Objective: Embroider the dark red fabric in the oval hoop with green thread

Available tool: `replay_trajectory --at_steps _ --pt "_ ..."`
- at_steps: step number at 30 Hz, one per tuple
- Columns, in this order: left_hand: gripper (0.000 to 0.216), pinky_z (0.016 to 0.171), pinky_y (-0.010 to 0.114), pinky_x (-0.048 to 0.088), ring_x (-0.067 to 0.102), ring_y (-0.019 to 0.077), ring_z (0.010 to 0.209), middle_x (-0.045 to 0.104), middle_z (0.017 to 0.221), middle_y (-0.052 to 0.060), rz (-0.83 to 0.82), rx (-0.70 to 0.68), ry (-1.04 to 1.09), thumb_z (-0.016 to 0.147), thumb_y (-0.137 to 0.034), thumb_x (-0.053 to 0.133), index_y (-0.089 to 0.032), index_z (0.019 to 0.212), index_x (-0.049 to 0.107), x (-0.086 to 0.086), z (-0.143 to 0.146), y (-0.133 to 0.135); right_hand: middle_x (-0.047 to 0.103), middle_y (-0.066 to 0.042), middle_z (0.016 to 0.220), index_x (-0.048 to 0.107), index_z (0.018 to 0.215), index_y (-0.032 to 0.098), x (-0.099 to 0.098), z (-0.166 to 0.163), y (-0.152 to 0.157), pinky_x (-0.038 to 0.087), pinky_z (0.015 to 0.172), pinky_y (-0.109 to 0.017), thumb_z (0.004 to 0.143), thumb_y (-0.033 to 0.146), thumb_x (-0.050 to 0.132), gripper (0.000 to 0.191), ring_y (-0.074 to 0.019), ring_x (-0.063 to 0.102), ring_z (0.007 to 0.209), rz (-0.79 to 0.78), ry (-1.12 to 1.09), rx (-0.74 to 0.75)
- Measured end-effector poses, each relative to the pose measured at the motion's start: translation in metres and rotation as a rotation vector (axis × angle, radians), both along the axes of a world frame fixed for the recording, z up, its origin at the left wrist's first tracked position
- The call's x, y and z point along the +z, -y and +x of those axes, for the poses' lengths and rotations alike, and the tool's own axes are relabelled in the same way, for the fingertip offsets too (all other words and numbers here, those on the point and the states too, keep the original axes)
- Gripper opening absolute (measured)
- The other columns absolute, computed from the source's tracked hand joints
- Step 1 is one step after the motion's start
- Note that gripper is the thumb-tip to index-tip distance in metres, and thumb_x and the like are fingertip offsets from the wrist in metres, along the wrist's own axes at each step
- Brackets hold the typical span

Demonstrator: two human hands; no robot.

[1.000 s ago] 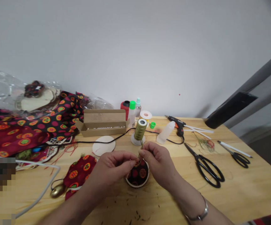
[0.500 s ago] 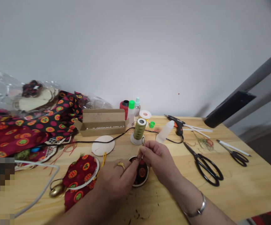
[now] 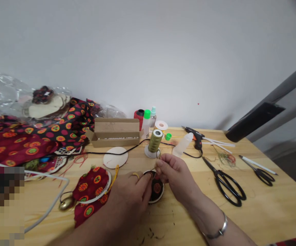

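Note:
A small round disc covered in dark patterned fabric point(image 3: 157, 190) lies on the wooden table point(image 3: 266, 212) in front of me. My left hand point(image 3: 130, 200), with a gold ring, rests on the disc's left side, fingers bent down onto it. My right hand point(image 3: 175, 176) is just above the disc's upper edge, its fingertips pinched on a thin olive thread or needle. A spool of olive thread point(image 3: 155, 141) stands upright right behind my hands.
Black scissors point(image 3: 225, 186) lie to the right, smaller scissors point(image 3: 259, 171) and a glue gun point(image 3: 195, 136) farther back. A red fabric-covered disc point(image 3: 94, 188), a wooden disc point(image 3: 115, 157), a cardboard box point(image 3: 116, 131), bottles and piled patterned fabric point(image 3: 22, 140) fill the left.
My left hand has dropped from the pinch with the right hand onto the disc's left side. My right hand stays pinched above the disc. The view shifted slightly.

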State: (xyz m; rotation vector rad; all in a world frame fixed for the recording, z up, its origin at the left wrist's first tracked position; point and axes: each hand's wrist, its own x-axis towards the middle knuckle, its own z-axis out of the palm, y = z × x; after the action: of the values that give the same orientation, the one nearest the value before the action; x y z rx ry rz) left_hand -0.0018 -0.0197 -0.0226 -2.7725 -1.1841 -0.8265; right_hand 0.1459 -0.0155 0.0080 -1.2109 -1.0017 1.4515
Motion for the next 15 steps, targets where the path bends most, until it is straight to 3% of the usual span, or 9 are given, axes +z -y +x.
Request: replay_trajectory --at_steps 2,4,7,10,12,15 --pt "0.019 0.05 0.029 0.043 0.057 0.0182 0.055 0.064 0.065 0.004 -0.082 0.086 0.007 0.078 -0.018 0.047 -0.017 0.088 0.063 0.004 -0.002 -0.002 0.042 0.007 0.049 0.044 0.061 0.017 0.002 0.003 -0.001 0.025 0.04 -0.017 0.073 0.03 0.057 0.022 -0.0038 0.032 0.04 0.044 -0.003 -0.007" --pt "0.019 0.061 0.034 0.048 0.061 0.0212 0.069 0.067 0.085 0.01 -0.108 0.155 0.077 0.078 -0.017 0.046 -0.016 0.086 0.063 0.008 -0.006 -0.007 0.041 0.007 0.047 0.044 0.061 0.016 0.003 0.006 -0.002 0.024 0.04 -0.017 0.073 0.029 0.058 0.022 -0.0039 0.033 0.04 0.07 0.0 -0.011" --pt "0.019 0.08 0.042 0.047 0.057 0.0276 0.094 0.06 0.109 0.016 -0.029 0.239 0.215 0.076 -0.014 0.046 -0.014 0.08 0.064 0.012 -0.011 -0.016 0.042 0.007 0.047 0.045 0.061 0.016 0.006 0.007 -0.002 0.025 0.04 -0.018 0.072 0.031 0.058 0.023 -0.0041 0.034 0.04 0.066 0.018 -0.021" --pt "0.024 0.09 0.043 0.042 0.052 0.0261 0.106 0.054 0.119 0.015 -0.018 0.232 0.418 0.076 -0.009 0.045 -0.013 0.093 0.062 0.016 -0.014 -0.018 0.044 0.007 0.047 0.046 0.061 0.016 0.009 0.006 -0.001 0.026 0.04 -0.018 0.072 0.03 0.057 0.021 -0.0046 0.035 0.04 0.055 0.061 -0.036" --pt "0.025 0.094 0.039 0.04 0.05 0.0229 0.11 0.053 0.121 0.011 -0.138 0.141 0.571 0.078 -0.008 0.044 -0.016 0.095 0.061 0.019 -0.014 -0.015 0.043 0.007 0.046 0.046 0.06 0.017 0.01 0.004 0.001 0.027 0.04 -0.018 0.072 0.029 0.056 0.02 -0.0049 0.034 0.041 0.056 0.099 -0.038" --pt "0.026 0.097 0.037 0.038 0.049 0.0213 0.113 0.055 0.122 0.008 -0.539 -0.004 0.747 0.08 -0.012 0.047 -0.019 0.102 0.059 0.022 -0.008 -0.007 0.043 0.007 0.046 0.046 0.06 0.017 0.008 0.0 0.003 0.027 0.04 -0.018 0.072 0.027 0.055 0.018 -0.0057 0.034 0.041 0.068 0.177 -0.029"
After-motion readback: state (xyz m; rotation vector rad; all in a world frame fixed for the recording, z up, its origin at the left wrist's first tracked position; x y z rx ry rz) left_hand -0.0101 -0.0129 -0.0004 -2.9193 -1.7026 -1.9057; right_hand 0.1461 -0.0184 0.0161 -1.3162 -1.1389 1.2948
